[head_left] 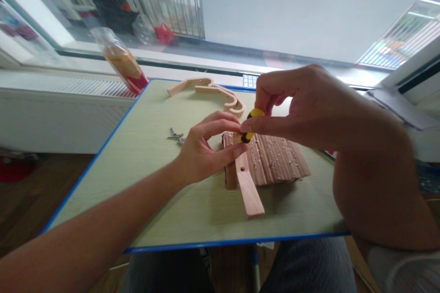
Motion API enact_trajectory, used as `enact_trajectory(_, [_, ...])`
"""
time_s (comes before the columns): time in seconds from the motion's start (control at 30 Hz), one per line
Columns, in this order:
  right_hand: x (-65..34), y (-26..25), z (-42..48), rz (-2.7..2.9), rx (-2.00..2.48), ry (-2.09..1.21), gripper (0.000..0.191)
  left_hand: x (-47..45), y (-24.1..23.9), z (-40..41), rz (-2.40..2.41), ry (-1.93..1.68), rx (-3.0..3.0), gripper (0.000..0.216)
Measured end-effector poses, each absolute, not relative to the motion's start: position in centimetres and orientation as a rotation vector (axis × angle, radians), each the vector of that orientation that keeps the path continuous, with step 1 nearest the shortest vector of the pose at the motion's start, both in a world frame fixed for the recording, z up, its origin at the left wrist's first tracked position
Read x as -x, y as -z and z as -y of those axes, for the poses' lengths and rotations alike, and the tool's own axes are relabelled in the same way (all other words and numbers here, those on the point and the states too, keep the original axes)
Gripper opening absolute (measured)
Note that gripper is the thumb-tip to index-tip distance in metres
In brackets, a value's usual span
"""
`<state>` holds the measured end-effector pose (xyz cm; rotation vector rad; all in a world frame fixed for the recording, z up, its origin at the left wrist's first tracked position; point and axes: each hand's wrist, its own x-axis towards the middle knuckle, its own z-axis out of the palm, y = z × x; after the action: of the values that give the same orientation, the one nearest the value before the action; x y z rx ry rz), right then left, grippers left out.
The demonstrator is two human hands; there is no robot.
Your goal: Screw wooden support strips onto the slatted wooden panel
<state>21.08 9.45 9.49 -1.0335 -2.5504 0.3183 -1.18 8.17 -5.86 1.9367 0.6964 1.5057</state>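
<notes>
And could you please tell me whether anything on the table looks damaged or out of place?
The brown ridged block under the wooden strip looks worn: its top is peppered with small holes or marks. To the left, a few metal fasteners lie loose on the table. Nothing looks spilled.

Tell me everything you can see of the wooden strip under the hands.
The strip looks like pale, smooth wood, with a squared near end and one dark round hole showing. It lies across the left part of the ridged brown block, its near end jutting past the block over the table. The left hand seems to steady it by thumb; a yellow-and-black tool, held in the right hand, hides part.
</notes>
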Motion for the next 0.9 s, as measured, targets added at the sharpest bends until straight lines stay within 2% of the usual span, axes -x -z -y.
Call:
enact_trajectory(0.23, [-20.9, -9.5, -9.3, 2.559, 1.022, -0.258, 0.031, 1.1, 5.9, -8.0, -0.712, -1.510, -1.924, 0.036])
enact_trajectory(0.47, [-21.1, -9.2, -9.7, 2.592, 0.987, -0.187, 0.031, 0.9, 5.6, -7.9, -0.744, -1.491, -1.910, 0.030])
enact_trajectory(0.6, [-21.5, -9.8, -9.6, 2.596, 0.929, -0.340, 0.031, 1.0, 5.6, -7.9, -0.750, -1.500, -1.919, 0.023])
enact_trajectory(0.77, [-21.5, -10.9, -9.0, 2.635, 0.897, -0.451, 0.012, 1.2, 5.4, -7.8, -0.743, -1.502, -1.925, 0.023])
enact_trajectory(0.9, [-21.4, -10.7, -9.0, 2.608, 0.937, -0.420, 0.010, 1.2, 5.5, -7.8, -0.750, -1.510, -1.929, 0.023])
